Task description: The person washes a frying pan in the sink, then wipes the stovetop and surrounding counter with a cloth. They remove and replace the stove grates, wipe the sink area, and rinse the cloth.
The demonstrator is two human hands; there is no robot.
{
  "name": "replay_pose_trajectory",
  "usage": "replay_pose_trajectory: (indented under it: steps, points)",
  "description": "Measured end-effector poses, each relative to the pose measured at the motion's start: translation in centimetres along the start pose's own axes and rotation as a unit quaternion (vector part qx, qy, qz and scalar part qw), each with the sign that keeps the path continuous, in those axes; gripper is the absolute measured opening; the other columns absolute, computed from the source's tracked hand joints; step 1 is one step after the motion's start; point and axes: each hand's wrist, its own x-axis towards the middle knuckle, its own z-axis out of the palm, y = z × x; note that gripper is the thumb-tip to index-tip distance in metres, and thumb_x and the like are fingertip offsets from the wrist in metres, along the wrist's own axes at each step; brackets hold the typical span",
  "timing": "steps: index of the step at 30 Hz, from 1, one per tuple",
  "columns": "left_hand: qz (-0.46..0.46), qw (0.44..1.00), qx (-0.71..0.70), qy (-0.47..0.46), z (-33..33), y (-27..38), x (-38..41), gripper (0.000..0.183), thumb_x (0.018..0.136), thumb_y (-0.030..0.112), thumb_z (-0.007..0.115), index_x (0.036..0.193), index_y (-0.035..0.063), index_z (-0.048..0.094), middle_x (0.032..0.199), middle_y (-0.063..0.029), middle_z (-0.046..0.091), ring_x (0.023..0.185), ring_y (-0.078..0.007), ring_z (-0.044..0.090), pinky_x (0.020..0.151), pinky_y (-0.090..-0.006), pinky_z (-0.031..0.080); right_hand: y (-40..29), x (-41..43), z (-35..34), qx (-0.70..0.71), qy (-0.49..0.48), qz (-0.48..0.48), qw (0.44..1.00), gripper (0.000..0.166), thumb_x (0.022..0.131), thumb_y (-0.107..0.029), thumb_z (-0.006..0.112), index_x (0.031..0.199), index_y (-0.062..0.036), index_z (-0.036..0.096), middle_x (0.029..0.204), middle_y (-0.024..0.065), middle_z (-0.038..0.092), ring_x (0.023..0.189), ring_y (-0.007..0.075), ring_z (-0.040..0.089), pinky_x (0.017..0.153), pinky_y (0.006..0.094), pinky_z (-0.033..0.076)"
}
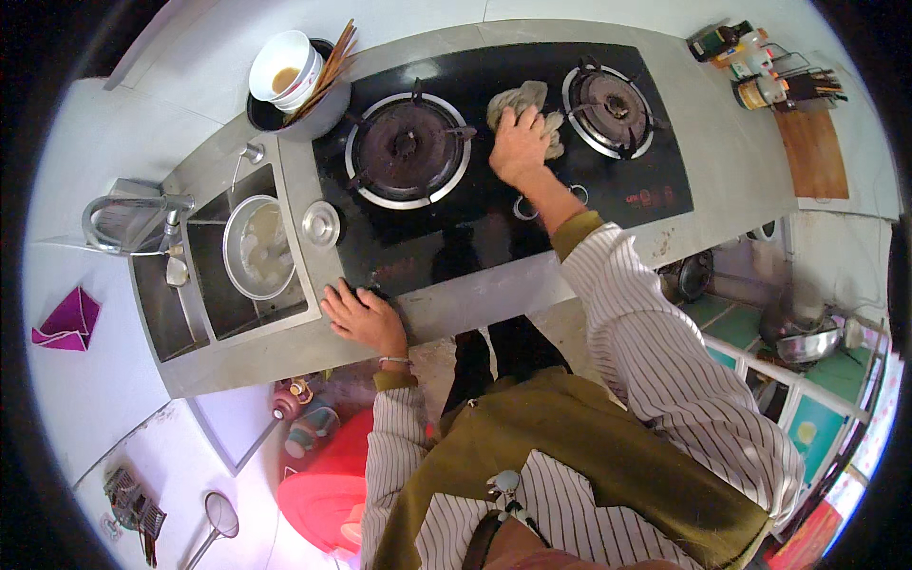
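My right hand point(521, 146) presses a crumpled grey-beige cloth point(526, 96) against the black glass top of a two-burner gas stove point(499, 235). The cloth lies between the large left burner point(406, 146) and the smaller right burner point(611, 107), nearer the right one. Part of it is hidden under my fingers. Flat on the counter's front edge, at the stove's lower left corner, my left hand point(367, 320) rests with fingers spread and nothing in it. A round metal lid point(321, 224) sits just beyond it on the counter strip beside the sink.
The double sink point(249, 320) on the left holds a metal pot point(260, 246) of cloudy liquid, below a curved faucet point(135, 206). Behind it stands a dark pot point(320, 114) with stacked white bowls point(281, 64) and chopsticks point(331, 68). Several bottles point(748, 60) stand at the far right.
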Motion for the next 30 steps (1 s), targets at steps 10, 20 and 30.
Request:
replay_pose_trajectory:
  steps: [10, 20, 30]
  points:
    - [0.044, 0.977, -0.206, -0.042, -1.3, -3.9, -0.7, 0.045, 0.091, 0.02, 0.05, 0.133, 0.0012, 0.045, 0.142, -0.0165, 0.041, 0.134, -0.0353, 0.033, 0.108, -0.0517, 0.023, -7.1, -14.9, 2.9, 0.03, 0.02, -0.073, 0.997, 0.047, 0.088, -0.016, 0.049, 0.133, -0.0043, 0.042, 0.145, 0.0312, 0.022, 0.132, 0.0463, 0.026, 0.107, 0.0552, 0.024]
    - [-0.02, 0.882, -0.465, -0.068, -9.2, -7.2, -5.4, 0.044, 0.095, 0.012, 0.046, 0.135, -0.0056, 0.039, 0.137, -0.0197, 0.043, 0.124, -0.0279, 0.043, 0.104, -0.0366, 0.034, -13.9, -29.3, 3.5, 0.318, -0.158, -0.368, 0.859, 0.02, 0.072, -0.012, 0.065, 0.091, -0.0154, 0.064, 0.108, 0.0081, 0.056, 0.109, 0.0326, 0.049, 0.086, 0.0459, 0.042]
    - [-0.063, 0.93, -0.362, -0.007, -12.0, -16.8, -14.5, 0.036, 0.094, 0.007, 0.045, 0.127, -0.0063, 0.046, 0.127, -0.0172, 0.052, 0.117, -0.0259, 0.049, 0.101, -0.0355, 0.037, -1.9, -10.1, -9.8, 0.447, 0.142, -0.367, 0.803, 0.046, 0.064, 0.014, 0.052, 0.1, -0.0119, 0.064, 0.099, 0.0128, 0.061, 0.097, 0.0319, 0.057, 0.087, 0.0365, 0.046]
